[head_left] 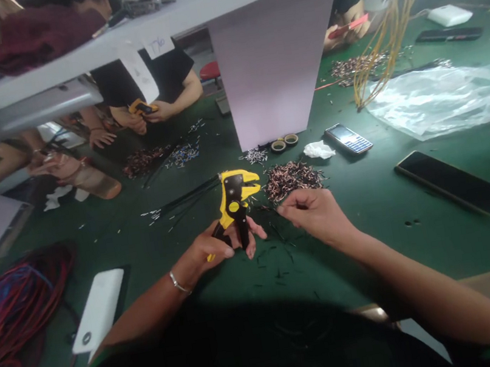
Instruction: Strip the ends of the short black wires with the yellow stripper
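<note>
My left hand (221,242) is wrapped round the handles of a yellow and black wire stripper (234,200), whose jaws point right. Its jaws look parted. My right hand (311,213) is closed in a pinch to the right of the tool; what its fingertips hold is too small to make out. Just behind it lies a pile of short copper-coloured and black pieces (290,178). A bundle of black wires (187,196) extends to the left from behind the tool. Small black scraps (279,273) are scattered on the green table below my hands.
At right are a keypad phone (349,138), a dark smartphone (454,181) and a plastic bag (444,98). Red cables (17,322) and a white power bank (98,309) sit at left. A pale upright panel (269,69) stands ahead. Other people work across the table.
</note>
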### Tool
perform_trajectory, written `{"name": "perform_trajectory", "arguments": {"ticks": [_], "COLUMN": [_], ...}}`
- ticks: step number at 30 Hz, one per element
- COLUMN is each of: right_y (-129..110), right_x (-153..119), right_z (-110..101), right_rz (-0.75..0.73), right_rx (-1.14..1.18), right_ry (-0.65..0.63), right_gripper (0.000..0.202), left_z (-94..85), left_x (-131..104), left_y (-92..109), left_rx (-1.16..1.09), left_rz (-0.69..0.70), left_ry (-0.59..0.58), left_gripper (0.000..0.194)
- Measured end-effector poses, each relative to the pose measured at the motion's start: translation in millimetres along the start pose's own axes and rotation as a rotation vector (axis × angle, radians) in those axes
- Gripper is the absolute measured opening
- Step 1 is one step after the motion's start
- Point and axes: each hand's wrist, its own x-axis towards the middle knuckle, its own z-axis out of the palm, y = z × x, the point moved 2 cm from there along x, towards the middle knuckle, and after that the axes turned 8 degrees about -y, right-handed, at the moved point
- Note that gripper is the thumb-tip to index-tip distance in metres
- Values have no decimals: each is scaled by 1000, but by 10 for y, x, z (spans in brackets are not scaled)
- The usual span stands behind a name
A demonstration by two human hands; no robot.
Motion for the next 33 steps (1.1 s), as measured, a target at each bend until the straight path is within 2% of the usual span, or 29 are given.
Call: {"name": "perform_trajectory", "arguments": {"ticks": [15, 24, 33], "right_y": [-22, 23, 28], "right_x": [-53, -52, -57], "right_z": [105, 139, 147], "right_rz": [6, 7, 43], "right_rx": [35, 64, 86], "right_ry": [-65, -76, -91], "right_gripper": [23, 22, 21], "left_z": [133, 157, 155], "left_x": [5, -9, -21], "left_y": [-68, -81, -86], "left_rx": [87, 274, 460], "left_rz": [-40, -60, -87], "left_ry": [52, 157, 206], "left_gripper": [53, 38, 27]}}
